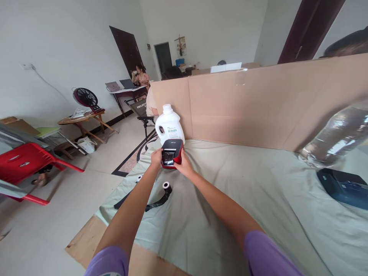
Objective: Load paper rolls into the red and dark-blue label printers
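Observation:
Both my hands grip a small red and black device (171, 153) with a dark open top, held over the pale green cloth (230, 199). My left hand (156, 158) clasps its left side. My right hand (184, 165) clasps its right side. Right behind the device stands a white plastic jug (170, 124) with a label. Nearer to me on the cloth lies a black ribbon roll (164, 189) with a white core, its black strip trailing left, and a second small roll (139, 178) lies at the cloth's left edge.
A cardboard wall (258, 103) runs along the back of the cloth. A dark blue box (343, 187) and a clear plastic bottle (336, 138) lie at right. At left are a red chair (25, 163), a wooden table with a fan (84, 97), and a seated person (140, 76) far back.

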Demonstrator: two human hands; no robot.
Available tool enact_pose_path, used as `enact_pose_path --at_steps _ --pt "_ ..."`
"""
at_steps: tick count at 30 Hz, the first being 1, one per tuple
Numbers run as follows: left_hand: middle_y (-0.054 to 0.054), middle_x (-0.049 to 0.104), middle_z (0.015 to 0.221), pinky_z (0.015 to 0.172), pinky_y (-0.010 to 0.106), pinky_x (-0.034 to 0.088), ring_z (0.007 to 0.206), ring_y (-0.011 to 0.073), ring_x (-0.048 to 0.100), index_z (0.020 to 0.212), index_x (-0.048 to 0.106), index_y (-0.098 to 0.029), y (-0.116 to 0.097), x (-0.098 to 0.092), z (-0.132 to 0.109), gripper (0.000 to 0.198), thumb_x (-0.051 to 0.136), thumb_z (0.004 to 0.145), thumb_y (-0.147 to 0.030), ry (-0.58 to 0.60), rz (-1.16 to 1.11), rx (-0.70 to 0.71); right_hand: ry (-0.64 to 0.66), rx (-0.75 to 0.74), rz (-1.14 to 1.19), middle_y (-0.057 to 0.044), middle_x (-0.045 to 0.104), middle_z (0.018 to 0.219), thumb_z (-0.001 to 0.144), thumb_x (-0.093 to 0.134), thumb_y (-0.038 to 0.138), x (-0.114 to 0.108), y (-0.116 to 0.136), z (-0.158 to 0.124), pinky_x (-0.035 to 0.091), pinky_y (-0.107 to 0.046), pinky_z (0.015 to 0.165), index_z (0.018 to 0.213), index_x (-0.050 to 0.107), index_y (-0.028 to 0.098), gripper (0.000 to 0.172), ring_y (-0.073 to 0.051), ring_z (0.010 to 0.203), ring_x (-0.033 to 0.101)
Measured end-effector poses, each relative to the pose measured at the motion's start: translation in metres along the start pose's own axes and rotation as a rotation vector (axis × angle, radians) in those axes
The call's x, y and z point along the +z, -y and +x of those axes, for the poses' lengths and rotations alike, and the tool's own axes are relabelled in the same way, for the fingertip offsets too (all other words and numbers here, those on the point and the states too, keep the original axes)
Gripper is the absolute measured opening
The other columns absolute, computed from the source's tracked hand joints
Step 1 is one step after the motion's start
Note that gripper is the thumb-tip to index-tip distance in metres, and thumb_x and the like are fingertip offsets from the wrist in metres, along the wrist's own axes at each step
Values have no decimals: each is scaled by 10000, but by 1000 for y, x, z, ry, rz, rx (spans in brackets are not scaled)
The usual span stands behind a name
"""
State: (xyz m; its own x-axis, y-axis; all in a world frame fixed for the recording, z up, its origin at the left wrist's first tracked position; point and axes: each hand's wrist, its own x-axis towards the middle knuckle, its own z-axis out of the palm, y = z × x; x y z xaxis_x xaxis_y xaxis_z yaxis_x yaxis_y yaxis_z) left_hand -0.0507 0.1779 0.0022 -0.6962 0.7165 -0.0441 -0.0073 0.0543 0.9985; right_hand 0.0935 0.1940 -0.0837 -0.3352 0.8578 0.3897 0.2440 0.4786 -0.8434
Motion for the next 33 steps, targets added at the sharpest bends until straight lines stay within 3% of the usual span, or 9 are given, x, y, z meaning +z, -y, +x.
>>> enact_pose_path --at_steps 3,6,9,12,16,21,26,29,33 --pt "104 742 1075 1028 376 481 1152 260 633 982 742 -143 -17 -9 -23 245 604 785 -193 -23 53 137 59 5 -9 -118 388 1580 802 673 496 -50 -3 -31 305 -523 1190 1560 299 233 885 -339 1461 355" --pt "70 640 1356 1185 377 323 1366 240 491 1209 691 -204 -20 -10 -80 355 543 898 -288 50 214 566 -10 -14 -193 -124 479 1513 840 626 457 -155 -11 -90 332 -508 1170 1509 403 232 740 -312 1393 447" --pt "47 679 1305 1146 396 393 1267 233 589 1252 681 -269 10 -9 -163 364 475 967 -361 588 506 751 -236 116 -564 -146 545 1416 866 561 464 -291 -12 -170 329 -554 1140 1448 466 211 641 -330 1325 475" --pt "34 517 1500 1206 493 296 1396 257 471 1431 538 -314 57 -10 -236 461 468 980 -378 1076 840 987 -558 420 -975 -201 514 1387 857 552 484 -410 -3 -239 322 -579 1089 1408 473 151 648 -394 1322 410" --pt "41 296 1626 1208 550 251 1496 291 301 1565 299 -320 93 -12 -277 591 430 997 -422 1158 1053 1197 -656 867 -1095 -259 468 1410 796 629 606 -492 -1 -270 358 -585 1018 1479 342 119 887 -455 1321 392" --pt "22 221 1652 1221 503 229 1521 267 237 1596 159 -315 89 -21 -280 622 363 1022 -439 1141 1137 1254 -430 977 -948 -280 478 1395 698 707 648 -505 -15 -262 443 -488 956 1574 103 106 1194 -439 1280 486" --pt "19 247 1647 1223 483 218 1522 256 232 1594 191 -300 89 -26 -288 598 347 1030 -424 1112 1134 1257 -487 1062 -915 -273 464 1377 668 748 584 -491 -9 -259 474 -485 925 1591 35 141 1248 -426 1219 551" --pt "26 268 1641 1228 476 202 1520 255 236 1588 223 -302 91 -26 -290 589 350 1028 -431 1100 1107 1244 -542 1004 -933 -250 474 1327 652 735 621 -457 7 -254 486 -489 898 1584 147 167 1192 -429 1159 578" --pt "19 259 1644 1227 487 194 1518 260 240 1582 250 -305 92 -27 -290 578 340 1028 -445 1105 1089 1217 -480 715 -847 -169 530 1158 636 750 611 -364 32 -233 507 -453 810 1588 177 231 1174 -363 956 643"
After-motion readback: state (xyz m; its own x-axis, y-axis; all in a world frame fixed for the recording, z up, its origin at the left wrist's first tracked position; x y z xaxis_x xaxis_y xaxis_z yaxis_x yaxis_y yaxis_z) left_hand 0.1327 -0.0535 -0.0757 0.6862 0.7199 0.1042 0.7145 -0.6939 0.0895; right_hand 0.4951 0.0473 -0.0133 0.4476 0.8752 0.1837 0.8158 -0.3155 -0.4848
